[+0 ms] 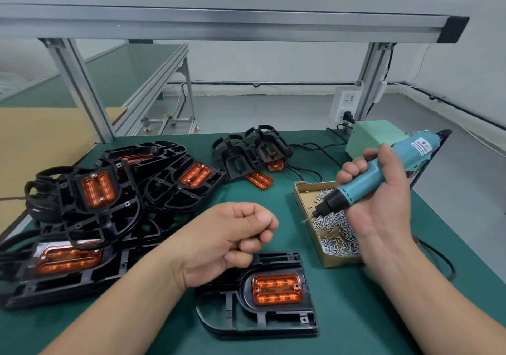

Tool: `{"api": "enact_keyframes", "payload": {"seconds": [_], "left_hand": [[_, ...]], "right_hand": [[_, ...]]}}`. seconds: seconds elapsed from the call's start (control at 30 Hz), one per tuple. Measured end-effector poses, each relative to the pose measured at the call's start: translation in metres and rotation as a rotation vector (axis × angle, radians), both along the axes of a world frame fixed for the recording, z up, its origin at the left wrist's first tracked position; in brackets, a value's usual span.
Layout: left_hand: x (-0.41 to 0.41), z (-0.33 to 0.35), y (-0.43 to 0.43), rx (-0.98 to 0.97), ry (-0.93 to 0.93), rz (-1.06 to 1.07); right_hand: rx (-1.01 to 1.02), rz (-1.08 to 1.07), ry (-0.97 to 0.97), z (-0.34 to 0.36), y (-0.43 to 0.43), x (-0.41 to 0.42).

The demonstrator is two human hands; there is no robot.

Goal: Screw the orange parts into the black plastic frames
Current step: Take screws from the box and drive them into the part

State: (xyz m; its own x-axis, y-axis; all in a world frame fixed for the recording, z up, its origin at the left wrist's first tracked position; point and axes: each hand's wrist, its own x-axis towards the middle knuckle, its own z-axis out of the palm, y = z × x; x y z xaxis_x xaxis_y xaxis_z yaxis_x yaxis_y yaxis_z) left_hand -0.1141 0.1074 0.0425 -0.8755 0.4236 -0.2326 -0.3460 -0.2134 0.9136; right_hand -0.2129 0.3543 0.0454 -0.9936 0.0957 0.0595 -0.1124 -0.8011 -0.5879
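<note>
A black plastic frame lies flat on the green mat at the front centre, with an orange part seated in it. My left hand hovers just above the frame's far left corner, fingers curled, thumb against forefinger; whether it pinches anything I cannot tell. My right hand grips a teal electric screwdriver, whose black tip points down-left over a cardboard box of screws. A screw seems to hang at the bit.
A heap of black frames with orange parts fills the left of the mat. Two empty frames and loose orange parts lie at the back. A green power box, cables and aluminium posts stand behind.
</note>
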Motion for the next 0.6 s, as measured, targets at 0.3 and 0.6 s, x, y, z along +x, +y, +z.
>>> {"api": "enact_keyframes", "payload": {"seconds": [0.3, 0.6], "left_hand": [[0.004, -0.009, 0.010, -0.073, 0.040, 0.056], [0.005, -0.010, 0.013, -0.239, 0.110, 0.117]], "right_hand": [[-0.026, 0.088, 0.077, 0.007, -0.010, 0.016], [-0.043, 0.103, 0.073, 0.009, -0.013, 0.021]]}}
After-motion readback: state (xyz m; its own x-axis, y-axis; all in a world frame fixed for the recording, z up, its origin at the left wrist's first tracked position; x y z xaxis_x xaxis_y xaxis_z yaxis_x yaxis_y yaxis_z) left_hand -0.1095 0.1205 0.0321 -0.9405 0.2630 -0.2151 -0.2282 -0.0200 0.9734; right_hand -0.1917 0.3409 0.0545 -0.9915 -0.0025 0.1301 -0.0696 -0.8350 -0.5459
